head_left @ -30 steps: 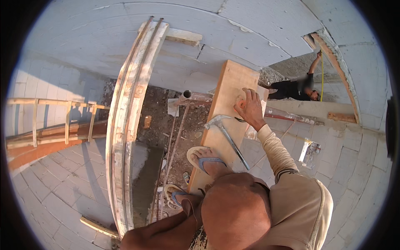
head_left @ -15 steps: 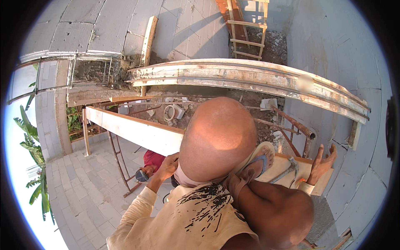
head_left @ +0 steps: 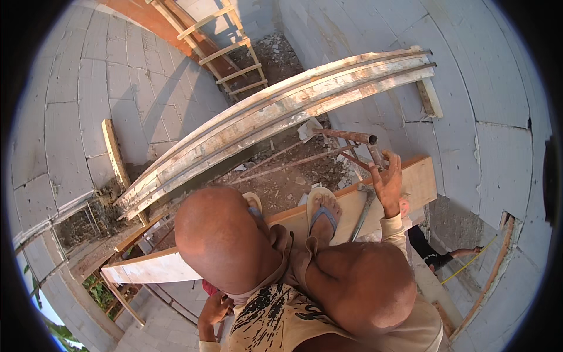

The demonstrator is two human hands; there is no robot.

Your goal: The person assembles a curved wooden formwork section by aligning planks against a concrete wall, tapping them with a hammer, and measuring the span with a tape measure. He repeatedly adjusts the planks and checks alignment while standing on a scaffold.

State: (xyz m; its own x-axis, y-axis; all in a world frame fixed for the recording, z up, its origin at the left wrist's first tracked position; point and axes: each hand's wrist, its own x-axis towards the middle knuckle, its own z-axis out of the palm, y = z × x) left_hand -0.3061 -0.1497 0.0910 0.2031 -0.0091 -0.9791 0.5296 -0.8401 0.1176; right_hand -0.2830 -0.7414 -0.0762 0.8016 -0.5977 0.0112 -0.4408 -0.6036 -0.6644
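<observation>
My right hand (head_left: 388,186) is at the upright end of a rusty scaffold pipe (head_left: 376,157), with thumb and fingers on either side of it. Beside that wrist a hammer (head_left: 364,212) lies on the wooden plank (head_left: 419,183). My left hand (head_left: 216,308) is low beside my left knee, its fingers curled; whatever they hold, if anything, is hidden. I am crouching with both sandaled feet on the plank, the right sandal (head_left: 323,217) in plain sight and the left one mostly behind my knee.
A long timber form with metal bars (head_left: 281,111) arches ahead, between block walls (head_left: 469,105). Beyond it stands a wooden ladder (head_left: 220,50). Rubble lies below. At lower right another person's arm (head_left: 463,252) reaches toward a yellow tape (head_left: 469,263).
The view has turned to the right. My right hand has gone from raised with spread fingers to the scaffold pipe. My left foot now shows on the plank, and a co-worker's arm appears at lower right.
</observation>
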